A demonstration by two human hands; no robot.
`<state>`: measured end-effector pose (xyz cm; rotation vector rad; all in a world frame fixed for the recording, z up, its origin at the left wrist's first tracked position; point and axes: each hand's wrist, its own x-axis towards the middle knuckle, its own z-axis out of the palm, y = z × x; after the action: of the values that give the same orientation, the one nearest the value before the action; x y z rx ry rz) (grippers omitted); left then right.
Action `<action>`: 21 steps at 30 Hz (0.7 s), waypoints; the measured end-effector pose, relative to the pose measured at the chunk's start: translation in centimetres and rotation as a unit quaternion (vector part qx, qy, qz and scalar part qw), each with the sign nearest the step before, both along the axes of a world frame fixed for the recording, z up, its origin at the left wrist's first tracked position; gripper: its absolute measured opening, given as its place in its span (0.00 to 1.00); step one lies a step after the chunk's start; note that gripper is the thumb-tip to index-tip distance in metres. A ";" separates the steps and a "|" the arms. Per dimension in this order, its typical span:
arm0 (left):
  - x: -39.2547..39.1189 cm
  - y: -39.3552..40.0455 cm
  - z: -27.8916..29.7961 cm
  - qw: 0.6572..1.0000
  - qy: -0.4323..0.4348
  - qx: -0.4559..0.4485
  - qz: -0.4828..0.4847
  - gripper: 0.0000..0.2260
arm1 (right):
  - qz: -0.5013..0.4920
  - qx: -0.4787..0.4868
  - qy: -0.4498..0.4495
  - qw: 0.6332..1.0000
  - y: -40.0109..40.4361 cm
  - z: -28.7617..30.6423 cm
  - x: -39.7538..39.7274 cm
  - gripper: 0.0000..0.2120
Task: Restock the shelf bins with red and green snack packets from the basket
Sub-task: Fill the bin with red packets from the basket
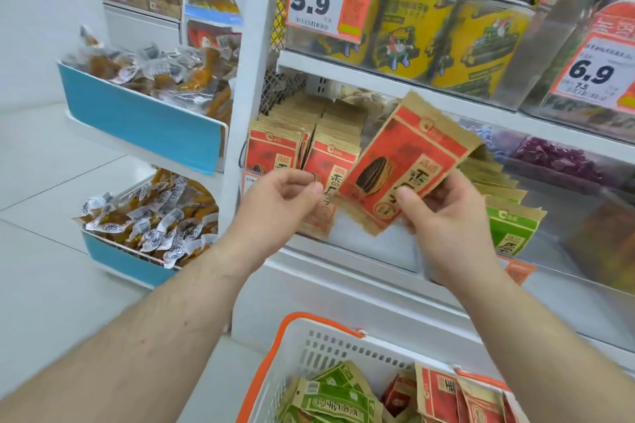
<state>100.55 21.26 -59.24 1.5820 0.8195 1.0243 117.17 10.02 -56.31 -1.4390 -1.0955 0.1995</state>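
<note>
At the shelf bin (360, 247), right hand (443, 216) pinches 1 red packet (409, 161); left hand (278, 199) curled, empty.

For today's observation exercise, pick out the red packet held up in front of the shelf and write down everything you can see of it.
The red packet is a flat pouch that looks like brown kraft paper, with a large red panel, a dark seed picture and big printed characters. It looks sealed and slightly creased. It is tilted, top leaning right, in front of the shelf bin of matching red packets. The right hand pinches its lower edge, thumb on the front; the left hand, fingers curled, is just beside its lower left corner, contact unclear.
</note>
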 end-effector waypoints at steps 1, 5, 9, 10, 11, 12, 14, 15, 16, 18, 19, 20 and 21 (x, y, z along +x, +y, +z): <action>-0.2 0.3 0.1 0.999 -0.017 -0.012 0.032 0.05 | -0.005 0.031 -0.001 1.000 0.7 1.1 0.1 0.13; -0.4 0.8 -0.1 0.994 -0.061 -0.068 0.064 0.01 | -0.043 -0.004 -0.055 0.998 5.0 2.0 1.3 0.09; -0.2 1.0 -0.2 0.991 -0.061 -0.088 0.074 0.02 | -0.016 -0.123 -0.038 0.992 9.0 0.7 2.6 0.08; -0.1 1.1 -0.3 0.991 -0.057 -0.090 0.079 0.03 | -0.003 -0.152 -0.029 0.988 9.6 0.4 2.7 0.08; -0.1 1.2 -0.3 0.991 -0.055 -0.093 0.082 0.03 | 0.007 -0.183 -0.027 0.983 10.1 0.2 2.7 0.07; -0.1 1.2 -0.3 0.991 -0.054 -0.095 0.083 0.03 | 0.016 -0.218 -0.032 0.975 10.6 0.1 2.6 0.07; 0.0 1.3 -0.3 0.991 -0.050 -0.097 0.077 0.03 | 0.032 -0.286 -0.038 0.957 11.1 0.1 2.1 0.07; 0.1 1.3 -0.3 0.991 -0.048 -0.099 0.075 0.03 | 0.034 -0.313 -0.036 0.949 11.3 0.2 1.8 0.07; 0.2 1.3 -0.3 0.991 -0.046 -0.099 0.073 0.03 | 0.033 -0.335 -0.034 0.941 11.6 0.3 1.6 0.07; 0.3 1.5 -0.5 0.992 -0.032 -0.094 0.074 0.03 | 0.032 -0.372 -0.018 0.928 11.9 0.5 1.4 0.07; 0.3 1.7 -0.6 0.993 -0.020 -0.085 0.078 0.02 | 0.032 -0.388 -0.001 0.921 12.1 0.6 1.3 0.06; 0.3 1.9 -0.8 0.994 0.001 -0.066 0.085 0.02 | 0.032 -0.403 0.016 0.915 12.2 0.7 1.2 0.06; 0.3 2.1 -0.9 0.994 0.033 -0.036 0.094 0.02 | 0.031 -0.417 0.029 0.908 12.3 0.9 1.2 0.07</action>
<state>100.82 23.37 -60.14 1.5053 1.0544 1.0674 118.36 22.34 -55.45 -2.1285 -1.0511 0.8293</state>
